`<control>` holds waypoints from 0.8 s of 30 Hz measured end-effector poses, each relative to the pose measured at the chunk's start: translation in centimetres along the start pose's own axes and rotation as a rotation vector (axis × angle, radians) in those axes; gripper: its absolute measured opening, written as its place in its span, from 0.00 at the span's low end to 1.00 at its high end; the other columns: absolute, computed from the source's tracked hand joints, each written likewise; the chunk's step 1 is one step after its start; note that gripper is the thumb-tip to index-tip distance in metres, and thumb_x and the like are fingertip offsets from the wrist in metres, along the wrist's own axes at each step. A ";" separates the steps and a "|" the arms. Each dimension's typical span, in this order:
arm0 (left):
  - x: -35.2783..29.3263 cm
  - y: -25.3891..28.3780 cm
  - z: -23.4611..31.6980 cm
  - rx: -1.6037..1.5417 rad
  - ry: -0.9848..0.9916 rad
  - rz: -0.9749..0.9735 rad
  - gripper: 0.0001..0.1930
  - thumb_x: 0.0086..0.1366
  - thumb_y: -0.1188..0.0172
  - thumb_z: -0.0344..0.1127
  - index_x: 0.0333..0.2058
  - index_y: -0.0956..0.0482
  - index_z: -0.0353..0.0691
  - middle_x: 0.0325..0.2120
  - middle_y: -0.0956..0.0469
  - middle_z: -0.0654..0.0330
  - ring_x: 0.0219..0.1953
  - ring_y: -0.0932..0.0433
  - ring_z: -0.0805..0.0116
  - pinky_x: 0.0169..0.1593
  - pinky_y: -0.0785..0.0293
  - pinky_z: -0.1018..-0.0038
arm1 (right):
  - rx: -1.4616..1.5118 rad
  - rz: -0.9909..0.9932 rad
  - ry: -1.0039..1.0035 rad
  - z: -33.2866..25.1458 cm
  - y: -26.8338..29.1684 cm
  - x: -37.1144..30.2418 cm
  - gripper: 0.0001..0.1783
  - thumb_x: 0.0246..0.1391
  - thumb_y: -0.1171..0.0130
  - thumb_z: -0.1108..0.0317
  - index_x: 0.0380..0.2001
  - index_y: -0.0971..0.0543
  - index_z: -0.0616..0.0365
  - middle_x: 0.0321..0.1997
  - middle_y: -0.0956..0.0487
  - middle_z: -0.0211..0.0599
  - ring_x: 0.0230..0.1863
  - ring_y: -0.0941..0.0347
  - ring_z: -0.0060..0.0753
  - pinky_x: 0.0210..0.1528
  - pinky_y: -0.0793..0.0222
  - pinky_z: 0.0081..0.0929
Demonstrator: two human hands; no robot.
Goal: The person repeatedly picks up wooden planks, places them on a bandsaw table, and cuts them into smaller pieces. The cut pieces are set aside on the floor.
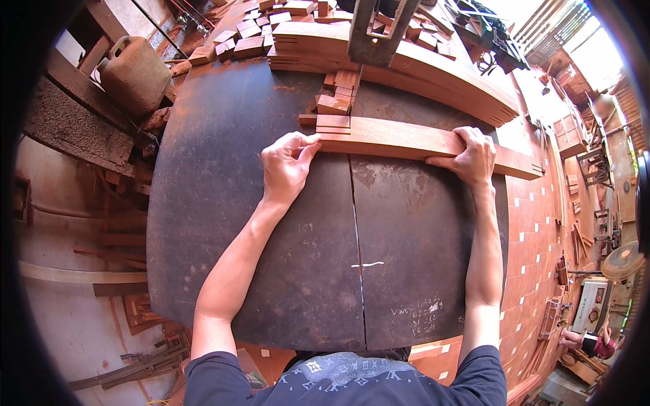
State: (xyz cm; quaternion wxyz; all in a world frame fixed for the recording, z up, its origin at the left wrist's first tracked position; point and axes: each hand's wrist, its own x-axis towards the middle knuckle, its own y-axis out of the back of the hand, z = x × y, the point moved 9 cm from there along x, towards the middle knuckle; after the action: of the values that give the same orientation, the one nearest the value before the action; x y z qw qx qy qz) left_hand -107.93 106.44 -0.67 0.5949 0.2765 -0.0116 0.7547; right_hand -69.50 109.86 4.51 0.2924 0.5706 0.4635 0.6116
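Observation:
A long reddish wooden plank (399,141) lies across a dark metal saw table (257,257). My left hand (286,166) presses its fingertips against the plank's left end. My right hand (474,157) lies over the plank farther right, gripping its near edge. Just beyond the plank's left end sit small cut wooden blocks (338,95) in a short stack. The saw's grey blade guard (376,30) hangs above the table behind them. A thin slot (357,250) runs down the table toward me.
Curved stacked wooden boards (433,68) and several small offcuts (250,37) fill the table's far side. A beige plastic jerrycan (132,71) stands at the far left. At the lower right another person's hand (572,336) works near a machine (592,304).

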 end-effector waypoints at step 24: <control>0.2 -0.3 -0.1 0.011 -0.008 0.040 0.03 0.68 0.26 0.25 0.37 0.11 0.32 0.30 0.10 0.60 0.31 0.14 0.80 0.35 0.21 0.78 | -0.003 0.024 0.006 0.1 -0.2 0.2 0.50 0.23 0.17 0.23 0.40 0.13 0.57 0.43 0.12 0.40 0.46 0.16 0.46 0.56 0.26 0.40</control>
State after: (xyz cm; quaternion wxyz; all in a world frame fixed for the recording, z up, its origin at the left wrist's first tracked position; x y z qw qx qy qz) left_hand -107.71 106.72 -0.80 0.5783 0.2822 -0.0154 0.7653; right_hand -69.50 110.16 4.43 0.2844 0.5740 0.4566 0.6174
